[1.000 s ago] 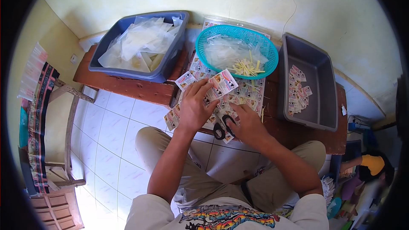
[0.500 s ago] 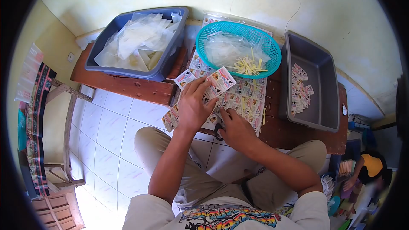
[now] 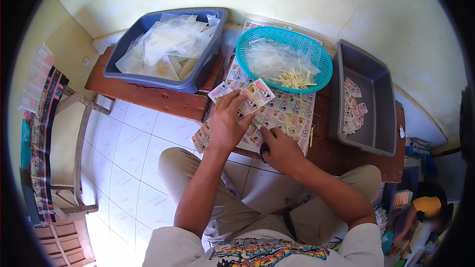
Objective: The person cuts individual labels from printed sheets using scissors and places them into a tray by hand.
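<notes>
My left hand (image 3: 227, 124) is closed on a strip of printed paper labels (image 3: 258, 92), pressing it over the larger printed sheet (image 3: 277, 113) on the bench. Beside it my right hand (image 3: 283, 151) grips a pair of scissors by the black handle (image 3: 264, 153); the blades are mostly hidden near the left thumb. Just above the hands stands a teal perforated basket (image 3: 324, 75) with clear plastic bags (image 3: 274, 59) and thin yellowish paper offcuts (image 3: 293, 76). More offcuts lie scattered on the sheet's right side.
A blue-grey tub (image 3: 148, 83) of plastic sheets (image 3: 170, 42) stands at left on the wooden bench (image 3: 148, 100). A grey tub (image 3: 378, 109) at right holds small cut labels (image 3: 353, 113). Another person (image 3: 420, 210) is at lower right. White tiles (image 3: 128, 143) cover the floor.
The right hand and scissors have shifted slightly right and down, away from the left hand. My left hand keeps its hold on the strip. The whole view has tilted a little.
</notes>
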A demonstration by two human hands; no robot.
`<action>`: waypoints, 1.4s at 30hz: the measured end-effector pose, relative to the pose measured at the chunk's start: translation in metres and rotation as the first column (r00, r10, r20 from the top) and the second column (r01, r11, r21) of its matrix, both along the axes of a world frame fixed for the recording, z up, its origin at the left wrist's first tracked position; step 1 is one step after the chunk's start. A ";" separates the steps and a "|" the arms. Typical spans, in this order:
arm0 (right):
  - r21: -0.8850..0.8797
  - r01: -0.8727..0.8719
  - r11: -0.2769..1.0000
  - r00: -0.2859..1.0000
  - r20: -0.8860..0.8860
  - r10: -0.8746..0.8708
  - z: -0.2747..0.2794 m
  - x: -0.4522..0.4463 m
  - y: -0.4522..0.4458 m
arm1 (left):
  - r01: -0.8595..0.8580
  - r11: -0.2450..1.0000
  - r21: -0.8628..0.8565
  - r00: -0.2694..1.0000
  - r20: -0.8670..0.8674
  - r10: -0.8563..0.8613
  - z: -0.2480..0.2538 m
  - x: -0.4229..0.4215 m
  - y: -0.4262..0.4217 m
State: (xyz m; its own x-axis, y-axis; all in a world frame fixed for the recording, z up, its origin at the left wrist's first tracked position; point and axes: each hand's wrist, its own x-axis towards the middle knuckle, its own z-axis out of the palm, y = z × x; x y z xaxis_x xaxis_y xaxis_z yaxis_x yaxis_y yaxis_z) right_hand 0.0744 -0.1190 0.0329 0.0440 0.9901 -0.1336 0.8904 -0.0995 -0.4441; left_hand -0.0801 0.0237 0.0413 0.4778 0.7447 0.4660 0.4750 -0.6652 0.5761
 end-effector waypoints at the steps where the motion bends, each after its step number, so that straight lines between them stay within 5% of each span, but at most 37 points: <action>1: -0.008 0.040 0.999 0.996 -0.078 -0.041 0.008 0.003 -0.002 | 0.001 1.000 0.000 1.000 0.008 -0.001 0.001 0.000 0.000; 14: -0.046 0.182 0.982 0.923 -0.336 -0.187 0.057 0.051 -0.044 | 0.004 0.999 0.040 0.999 0.033 -0.006 0.002 0.011 0.001; 21: 0.079 0.147 0.986 0.911 -0.398 -0.104 0.049 0.066 -0.067 | 0.030 0.998 0.059 0.999 0.038 -0.032 0.007 0.023 -0.003; 23: 0.023 0.189 0.982 0.782 -0.609 -0.136 0.044 0.069 -0.071 | 0.036 0.998 0.053 0.998 0.044 -0.038 0.007 0.026 -0.003; 29: 0.052 0.195 0.979 0.634 -0.769 -0.085 0.029 0.072 -0.074 | 0.181 0.982 0.058 0.980 0.067 -0.185 0.010 0.037 -0.012; 42: -0.046 0.210 0.977 0.589 -0.791 -0.164 0.037 0.070 -0.064 | 0.300 0.948 0.105 0.947 0.082 -0.309 0.011 0.047 -0.015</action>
State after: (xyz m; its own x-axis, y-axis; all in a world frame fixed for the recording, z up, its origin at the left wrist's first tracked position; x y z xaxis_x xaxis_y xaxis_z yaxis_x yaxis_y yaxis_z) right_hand 0.1442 -0.1834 0.0701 0.1299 0.9783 -0.1614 0.1573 -0.1810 -0.9708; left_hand -0.0332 0.0087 0.0525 0.6251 0.5231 0.5793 0.1869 -0.8209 0.5396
